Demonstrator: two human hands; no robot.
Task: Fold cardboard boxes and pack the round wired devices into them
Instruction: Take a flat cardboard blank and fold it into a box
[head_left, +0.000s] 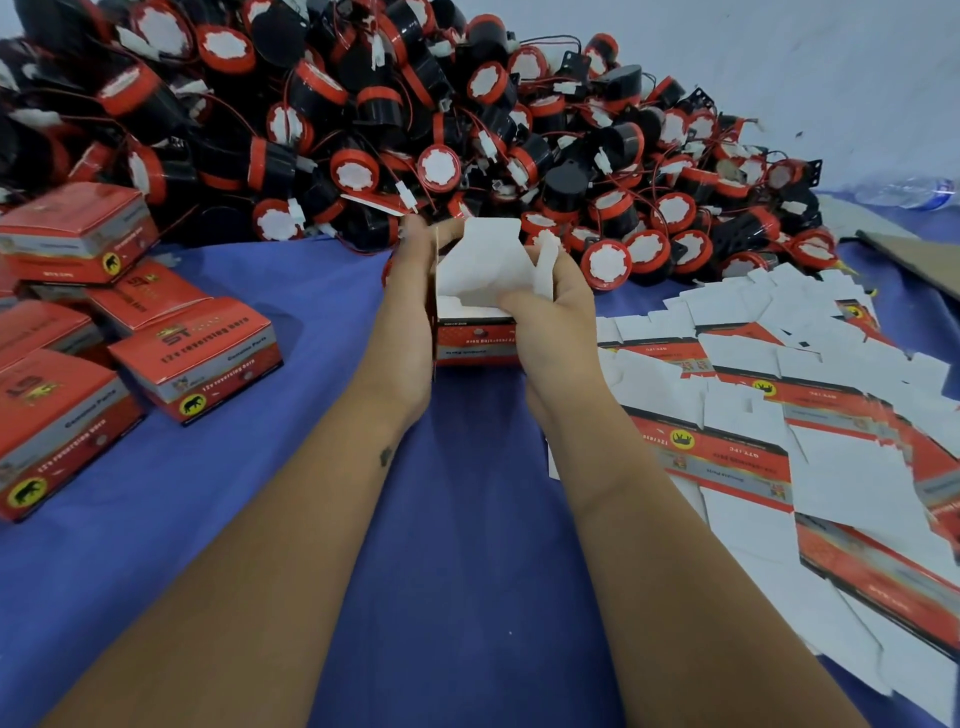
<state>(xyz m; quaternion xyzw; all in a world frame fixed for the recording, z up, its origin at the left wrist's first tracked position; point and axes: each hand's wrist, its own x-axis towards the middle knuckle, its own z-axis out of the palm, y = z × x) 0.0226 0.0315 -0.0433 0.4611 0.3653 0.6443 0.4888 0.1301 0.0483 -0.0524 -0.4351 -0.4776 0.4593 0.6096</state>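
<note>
Cardboard box (475, 338): red-printed, half-erected, white flaps standing open; stood on the blue cloth (322, 291) at centre, just before the heap of round wired devices (439, 167). Left hand (410, 291) gripped its left wall; right hand (550, 306) curled round the right side, thumb on a flap. Folding judged best done by tucking side flaps first, walls kept square. Flat blanks (727, 447) to the right; closed boxes (197, 358) to the left.
</note>
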